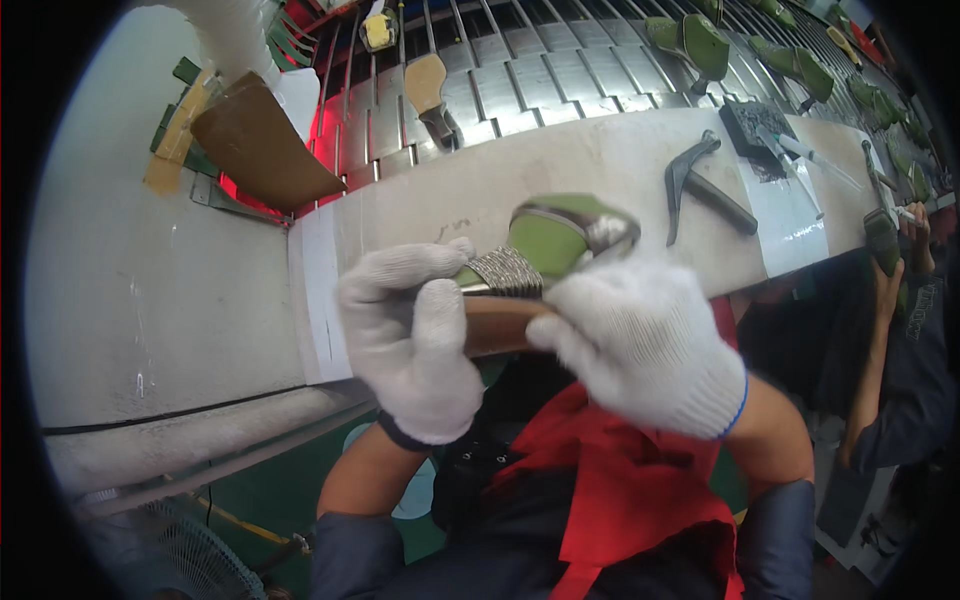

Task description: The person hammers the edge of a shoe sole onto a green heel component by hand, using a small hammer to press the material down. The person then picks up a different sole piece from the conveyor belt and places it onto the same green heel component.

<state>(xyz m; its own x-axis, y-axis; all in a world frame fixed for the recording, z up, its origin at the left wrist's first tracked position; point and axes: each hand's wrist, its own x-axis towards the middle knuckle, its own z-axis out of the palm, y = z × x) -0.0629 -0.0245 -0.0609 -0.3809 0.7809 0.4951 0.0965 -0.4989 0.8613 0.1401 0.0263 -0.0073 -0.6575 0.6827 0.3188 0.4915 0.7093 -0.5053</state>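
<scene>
Both my hands wear white knitted gloves. Between them is a sandal on a green shoe last [550, 246], with a band of glittery cord [503, 270] across it and a brown sole [495, 325] below. My left hand [415, 335] grips one end, its thumb and fingers closed around it. Over the other end, my right hand [640, 335] is closed on the sandal near the brown sole, slightly blurred by motion. The sandal is held above the near edge of the pale bench [400, 212]. My gloves hide parts of the sole.
A hammer [715, 198] lies on the bench to the right, by a dark block [755, 135] and several slim tools. Beyond runs a metal slat conveyor [530, 85] carrying shoes on green lasts [690, 45]. A co-worker's arm [875, 350] reaches in at far right. Brown sheet [262, 145] stands at left.
</scene>
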